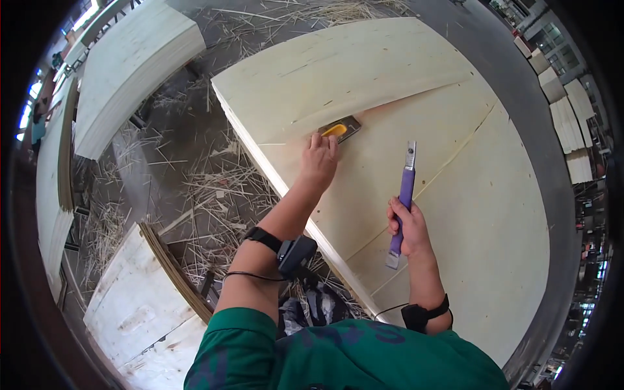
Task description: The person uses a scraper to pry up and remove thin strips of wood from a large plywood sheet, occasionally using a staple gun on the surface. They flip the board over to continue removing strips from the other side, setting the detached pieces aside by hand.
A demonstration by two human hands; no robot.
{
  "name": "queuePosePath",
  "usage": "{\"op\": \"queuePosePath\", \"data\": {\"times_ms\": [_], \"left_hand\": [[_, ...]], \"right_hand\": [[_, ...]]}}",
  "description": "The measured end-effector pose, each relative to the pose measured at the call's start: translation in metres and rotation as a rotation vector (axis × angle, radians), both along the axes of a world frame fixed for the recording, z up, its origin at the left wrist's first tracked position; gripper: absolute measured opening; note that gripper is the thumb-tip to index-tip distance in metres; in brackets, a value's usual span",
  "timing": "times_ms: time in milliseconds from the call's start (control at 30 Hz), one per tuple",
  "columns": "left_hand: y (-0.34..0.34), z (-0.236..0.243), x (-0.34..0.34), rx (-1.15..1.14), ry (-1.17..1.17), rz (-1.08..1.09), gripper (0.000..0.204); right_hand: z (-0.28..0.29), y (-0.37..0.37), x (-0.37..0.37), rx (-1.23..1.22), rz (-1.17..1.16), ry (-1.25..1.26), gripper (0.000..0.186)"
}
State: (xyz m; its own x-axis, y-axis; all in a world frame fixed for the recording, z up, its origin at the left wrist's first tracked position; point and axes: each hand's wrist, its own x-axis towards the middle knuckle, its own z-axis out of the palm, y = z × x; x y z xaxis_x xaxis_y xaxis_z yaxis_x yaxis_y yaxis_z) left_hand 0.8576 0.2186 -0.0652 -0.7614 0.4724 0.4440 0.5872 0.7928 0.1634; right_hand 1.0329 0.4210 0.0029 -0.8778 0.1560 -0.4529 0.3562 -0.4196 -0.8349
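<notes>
One left hand showed at 12 o'clock and one right hand at 3. Two tools: one black-and-yellow tool at 1, one purple tool at 3. One large stack of pale sheets reached toward 3; three nearby stacks stood at 8, 9 and 10. Two black arm straps sat toward 7 and 5.

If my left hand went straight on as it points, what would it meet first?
Likely the black-and-yellow tool just ahead of your left hand, though I can't tell whether the fingers touch it.
</notes>
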Motion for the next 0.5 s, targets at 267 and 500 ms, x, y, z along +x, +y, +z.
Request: {"op": "queuePosePath", "data": {"times_ms": [267, 500], "left_hand": [[-0.070, 0.057, 0.096, 0.058, -0.313, -0.125, 0.019], [-0.245, 0.038, 0.288, 0.800, -1.154, 0.189, 0.030]], "right_hand": [[-0.044, 0.023, -0.111, 0.227, -0.026, -0.008, 0.032], [-0.057, -0.071, -0.223, 1.408, 0.144, 0.235, 0.045]]}}
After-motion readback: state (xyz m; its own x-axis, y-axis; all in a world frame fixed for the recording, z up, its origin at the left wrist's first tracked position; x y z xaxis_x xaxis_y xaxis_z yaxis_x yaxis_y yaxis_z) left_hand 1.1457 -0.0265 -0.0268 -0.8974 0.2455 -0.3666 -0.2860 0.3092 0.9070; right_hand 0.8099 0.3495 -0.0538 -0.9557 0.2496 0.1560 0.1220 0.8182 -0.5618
